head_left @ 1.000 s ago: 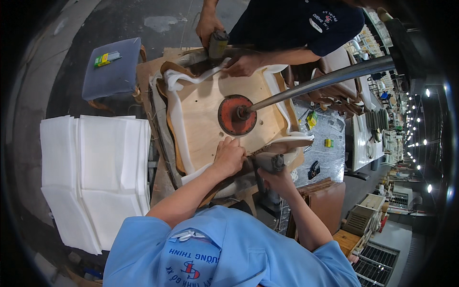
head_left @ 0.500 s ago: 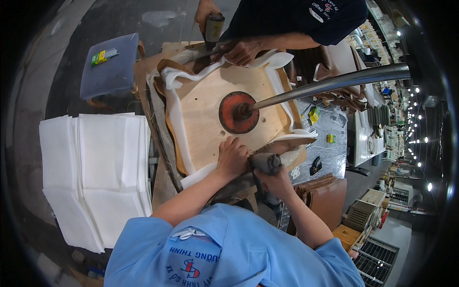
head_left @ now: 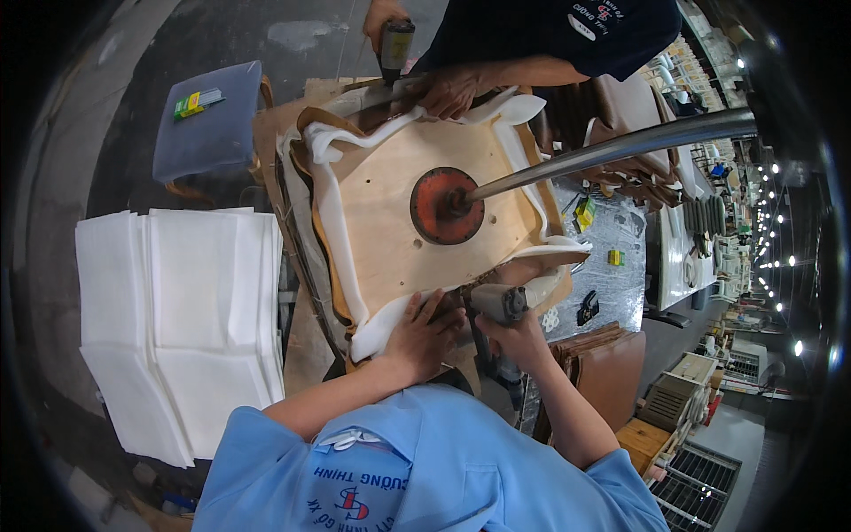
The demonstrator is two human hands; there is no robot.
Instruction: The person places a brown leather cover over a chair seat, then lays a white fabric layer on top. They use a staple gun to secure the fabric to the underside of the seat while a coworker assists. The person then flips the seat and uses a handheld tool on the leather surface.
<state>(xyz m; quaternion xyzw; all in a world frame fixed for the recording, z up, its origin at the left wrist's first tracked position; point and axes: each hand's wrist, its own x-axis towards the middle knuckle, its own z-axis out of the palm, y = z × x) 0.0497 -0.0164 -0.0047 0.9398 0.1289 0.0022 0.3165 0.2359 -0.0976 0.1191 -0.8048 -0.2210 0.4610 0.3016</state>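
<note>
Two people: both work on one upturned seat, the wearer at the near edge and a co-worker in a dark shirt at the far edge.
White sheets: a stack of white foam sheets (head_left: 177, 310) lies at the left, well apart from both hands, placed as it was a second ago.
Grey stool: a padded grey-blue stool (head_left: 208, 129) with a small yellow-green item on it stands beyond the sheets, unmoved.
Seat base: the pale plywood seat panel (head_left: 399, 239), edged with white foam padding (head_left: 332, 239) and tan covering, lies face down on the table, pinned at its middle by a round red clamp disc (head_left: 446, 206) on a long steel arm (head_left: 612, 146).
Left hand: the left hand (head_left: 421, 332) presses flat on the near edge of the seat, fingers spread and bent over the folded white padding, gripping nothing else; it sits a little further right along the edge than a second ago.
Right hand: the right hand (head_left: 519, 337) is closed around the handle of a grey pneumatic stapler (head_left: 498, 303), whose nose meets the edge just beside the left hand's fingers.
Change: over the last second both hands shift slightly along the near edge, which I judge to mean the fastening is advancing along that side.
Co-worker: the other person's hand (head_left: 452, 89) holds down the far edge, and a second tool (head_left: 394, 44) now stands raised above it.
</note>
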